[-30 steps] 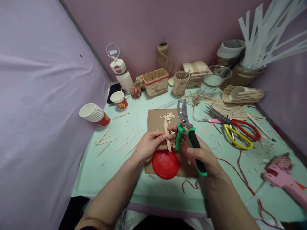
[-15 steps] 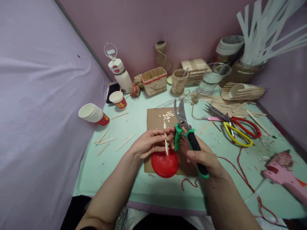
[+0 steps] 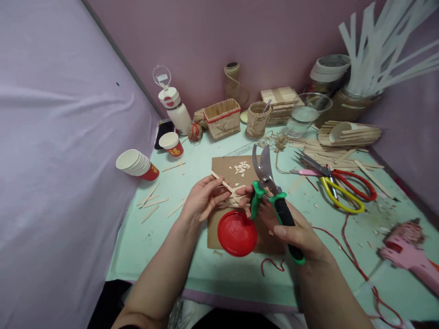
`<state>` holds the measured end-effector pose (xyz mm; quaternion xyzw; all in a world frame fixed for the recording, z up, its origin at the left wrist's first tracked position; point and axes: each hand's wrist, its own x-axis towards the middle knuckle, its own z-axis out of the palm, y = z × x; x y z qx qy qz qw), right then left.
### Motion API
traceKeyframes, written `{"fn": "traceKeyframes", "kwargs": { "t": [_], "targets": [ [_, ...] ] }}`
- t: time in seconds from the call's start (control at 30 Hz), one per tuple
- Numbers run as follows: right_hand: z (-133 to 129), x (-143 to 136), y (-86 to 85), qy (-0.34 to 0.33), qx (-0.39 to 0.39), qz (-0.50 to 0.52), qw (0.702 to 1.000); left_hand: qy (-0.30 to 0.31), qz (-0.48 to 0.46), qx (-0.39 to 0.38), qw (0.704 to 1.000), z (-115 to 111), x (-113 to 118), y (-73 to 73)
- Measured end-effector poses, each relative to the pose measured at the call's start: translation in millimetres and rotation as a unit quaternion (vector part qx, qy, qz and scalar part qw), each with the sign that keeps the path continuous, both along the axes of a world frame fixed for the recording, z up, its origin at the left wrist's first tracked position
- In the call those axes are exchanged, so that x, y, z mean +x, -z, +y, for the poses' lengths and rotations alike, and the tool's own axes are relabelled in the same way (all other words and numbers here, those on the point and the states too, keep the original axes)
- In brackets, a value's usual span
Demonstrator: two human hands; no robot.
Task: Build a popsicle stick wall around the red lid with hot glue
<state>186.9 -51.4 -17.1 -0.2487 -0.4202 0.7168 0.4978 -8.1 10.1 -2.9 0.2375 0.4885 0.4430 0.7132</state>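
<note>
My left hand (image 3: 203, 197) pinches a thin wooden craft stick (image 3: 222, 182) between thumb and fingers, its upper end slanting to the left. My right hand (image 3: 297, 227) is wrapped round green-and-black pruning shears (image 3: 265, 172), whose blades stand apart and point away from me. The right fingertips reach the stick's lower end. More pale wood shows under the fingers, partly hidden. Below the hands, a round red lid (image 3: 236, 234) lies on a brown cardboard sheet (image 3: 219, 163). Small cut wood chips (image 3: 241, 168) are gathered on the cardboard beyond the hands.
Scissors (image 3: 331, 178), a pink glue gun (image 3: 404, 251) and red cord (image 3: 353, 260) lie to the right. Stacked paper cups (image 3: 135, 163) and loose sticks (image 3: 151, 201) are at left. A bottle (image 3: 179, 116), a wooden basket (image 3: 222, 123) and a water cup (image 3: 303, 116) stand behind.
The stick has turned from nearly upright to slanting up to the left, and my left fingers have shifted on it. The shears remain in my right hand, slightly lower and farther right.
</note>
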Motion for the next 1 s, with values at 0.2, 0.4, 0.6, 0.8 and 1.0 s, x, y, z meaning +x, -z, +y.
{"fn": "traceKeyframes", "kwargs": {
  "t": [0.2, 0.4, 0.6, 0.8, 1.0],
  "targets": [
    [0, 1, -2.5, -0.004, 0.018, -0.038, 0.999, -0.024, 0.039, 0.046, 0.998, -5, 6, -3.8],
    [-1, 1, 0.2, -0.036, 0.021, -0.061, 0.997, -0.029, 0.047, 0.057, 0.997, -9, 9, -3.2],
    [-3, 0, 4.7, -0.050, 0.022, -0.066, 0.996, -0.027, 0.060, 0.065, 0.996, -10, 12, -2.9],
    [-2, -1, 4.8, -0.061, 0.026, -0.084, 0.994, -0.028, 0.058, 0.064, 0.996, -12, 13, -2.0],
    [-2, -3, 5.4, -0.062, 0.010, -0.069, 0.996, -0.013, 0.064, 0.068, 0.996, -14, 14, -0.2]
  ]
}}
